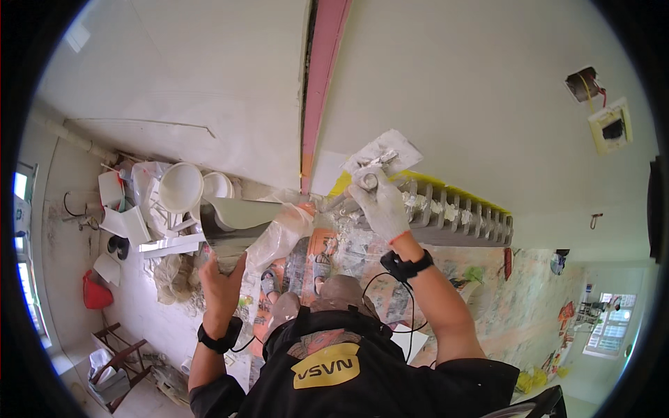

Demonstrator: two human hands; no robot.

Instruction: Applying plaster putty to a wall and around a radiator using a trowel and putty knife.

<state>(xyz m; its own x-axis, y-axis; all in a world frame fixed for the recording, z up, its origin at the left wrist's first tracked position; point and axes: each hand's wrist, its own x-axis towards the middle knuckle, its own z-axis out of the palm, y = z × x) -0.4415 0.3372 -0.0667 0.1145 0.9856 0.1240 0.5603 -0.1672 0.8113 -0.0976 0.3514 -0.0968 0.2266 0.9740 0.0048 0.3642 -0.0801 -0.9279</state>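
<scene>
Overhead, both hands closed — left hand (221, 279) around a plaster hawk (233, 223), gloved right hand (382, 205) gripping a trowel (383, 159).

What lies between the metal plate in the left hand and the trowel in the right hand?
In the head view, the pink strip on the wall runs between the metal plate and the trowel, with clear plastic sheet below.

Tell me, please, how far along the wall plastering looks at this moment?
Most of the wall already looks smooth and white. In hand: the gloved right hand presses a trowel to the wall, while the left hand holds a hawk loaded with plaster. Left: the pink strip and the open socket hole remain uncovered.
</scene>
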